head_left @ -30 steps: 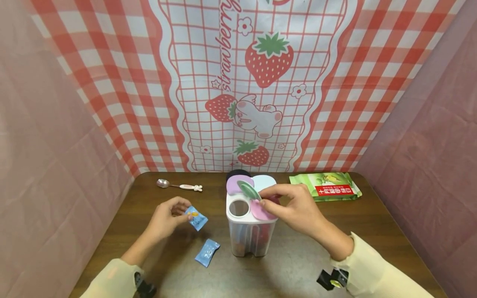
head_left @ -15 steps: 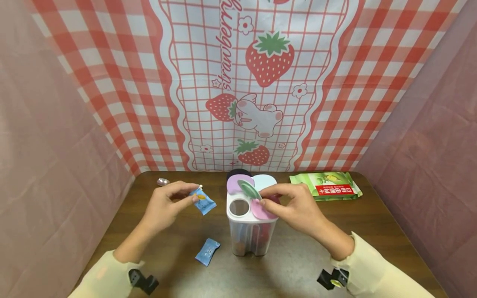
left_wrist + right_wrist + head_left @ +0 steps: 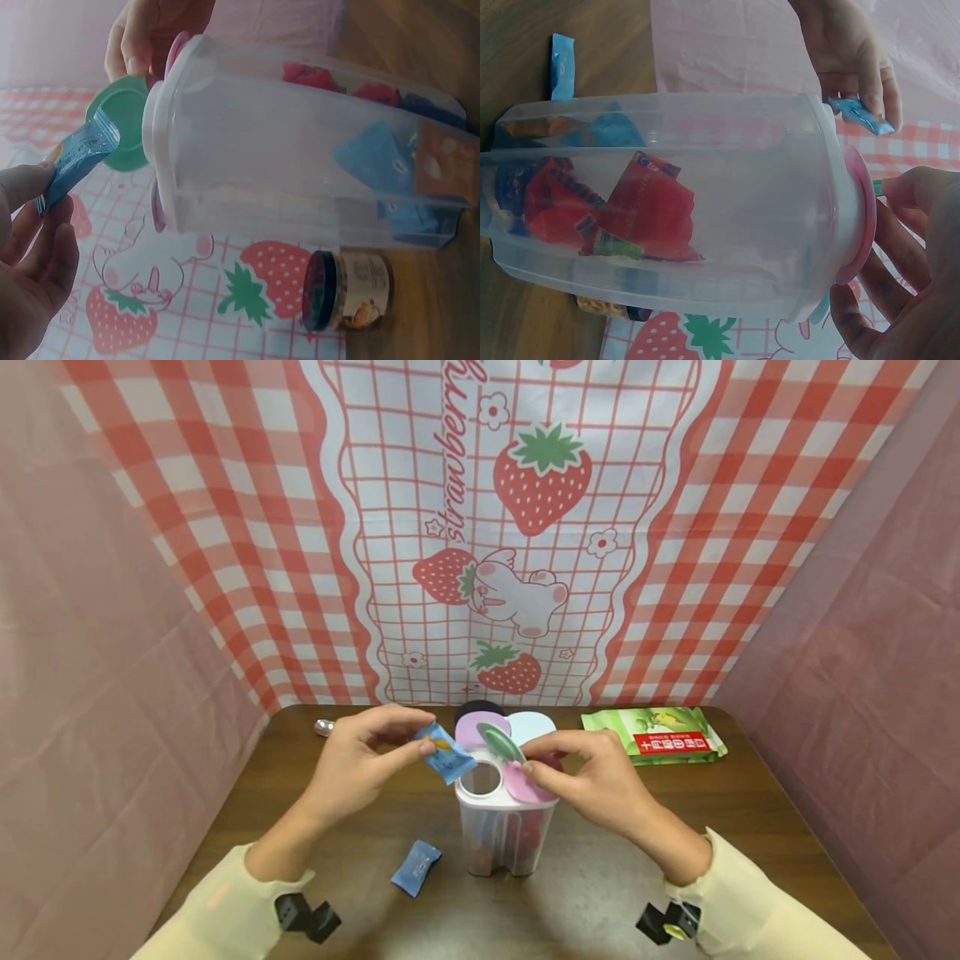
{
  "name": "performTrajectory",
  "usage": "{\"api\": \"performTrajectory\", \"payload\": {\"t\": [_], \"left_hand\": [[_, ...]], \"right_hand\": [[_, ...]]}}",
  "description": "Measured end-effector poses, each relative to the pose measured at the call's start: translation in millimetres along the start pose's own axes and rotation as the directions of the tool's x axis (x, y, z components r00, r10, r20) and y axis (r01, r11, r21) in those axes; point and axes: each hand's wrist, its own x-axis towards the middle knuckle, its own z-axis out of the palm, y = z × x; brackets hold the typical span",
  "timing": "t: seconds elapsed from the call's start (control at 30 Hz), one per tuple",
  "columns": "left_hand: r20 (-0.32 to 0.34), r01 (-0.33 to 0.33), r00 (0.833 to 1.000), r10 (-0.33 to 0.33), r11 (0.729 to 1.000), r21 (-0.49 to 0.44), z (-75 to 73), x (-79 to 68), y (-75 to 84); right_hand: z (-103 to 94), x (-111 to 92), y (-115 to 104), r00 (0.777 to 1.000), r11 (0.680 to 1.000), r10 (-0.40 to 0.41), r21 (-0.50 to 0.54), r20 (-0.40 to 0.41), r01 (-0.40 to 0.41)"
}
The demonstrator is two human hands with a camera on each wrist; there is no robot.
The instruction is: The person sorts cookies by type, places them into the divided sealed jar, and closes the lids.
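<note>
Between thumb and fingers, my left hand [image 3: 367, 760] pinches a small blue snack packet [image 3: 447, 753] at the rim of the container's round opening [image 3: 481, 778]. My right hand [image 3: 600, 777] grips the raised green lid [image 3: 501, 742] beside that opening. The clear storage container [image 3: 504, 839] stands upright, with pink, purple and pale blue lids on its other sections. Blue packets [image 3: 382, 161] and an orange-brown one lie at the bottom of one compartment. Red packets [image 3: 649, 214] show in another. A second blue packet [image 3: 416, 867] rests on the table, left of the container.
A green wipes-like pack [image 3: 656, 735] lies at the back right of the wooden table [image 3: 637, 877]. Behind the container stands a dark-lidded jar [image 3: 349, 291]. A spoon [image 3: 324, 727] at the back left is mostly hidden behind my left hand. Cloth walls enclose the table.
My left hand has lifted the blue packet and carried it right, from over the table to the container's opening. My right hand and the green lid have stayed in place.
</note>
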Motion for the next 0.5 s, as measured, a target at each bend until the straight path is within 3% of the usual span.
{"api": "performTrajectory", "payload": {"t": [0.2,0.5], "left_hand": [[0.012,0.015,1.000,-0.015,0.999,-0.029,11.8,5.6,2.5],[0.072,-0.013,0.997,0.012,1.000,0.008,26.3,8.0,0.7]], "right_hand": [[0.4,0.2,-0.1,1.000,1.000,-0.001,-0.007,-0.004,0.001],[-0.7,0.6,0.1,1.000,1.000,0.002,-0.014,0.005,-0.002]]}}
